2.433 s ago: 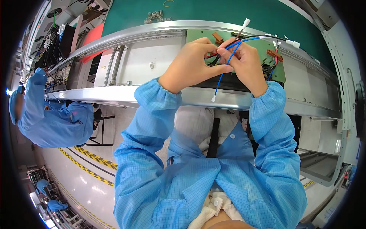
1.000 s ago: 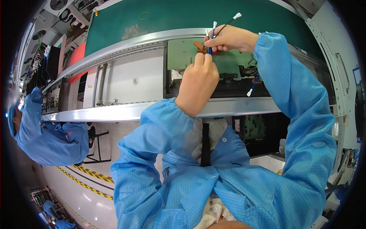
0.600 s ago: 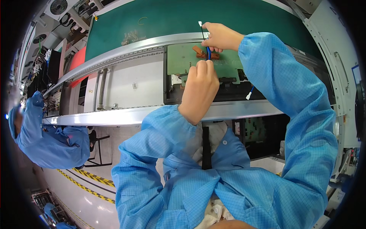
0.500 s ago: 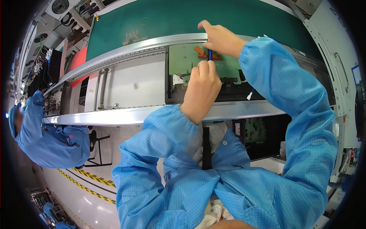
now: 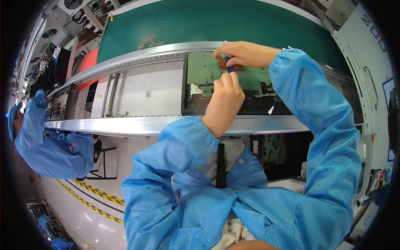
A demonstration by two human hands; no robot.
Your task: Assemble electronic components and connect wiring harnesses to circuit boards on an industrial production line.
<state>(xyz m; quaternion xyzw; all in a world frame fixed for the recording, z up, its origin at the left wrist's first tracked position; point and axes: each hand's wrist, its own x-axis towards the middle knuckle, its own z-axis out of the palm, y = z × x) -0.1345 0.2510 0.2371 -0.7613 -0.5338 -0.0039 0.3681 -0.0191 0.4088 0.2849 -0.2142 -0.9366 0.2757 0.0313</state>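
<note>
Head view: both hands down on green circuit board (image 5: 208,73), seated in dark carrier (image 5: 250,109) between silver conveyor rails (image 5: 137,124). Left hand (image 5: 225,104) closed, pinching blue wire (image 5: 230,70) upright between fingertips. Right hand (image 5: 243,54) curled over board's far edge, grip shut around wire's upper end near brown connector (image 5: 221,62); actual seating hidden under fingers. Judged well along: wire already brought to board, plugging apparently not finished. Second wire end with white plug (image 5: 271,110) hanging loose, right of left hand, untouched.
</note>
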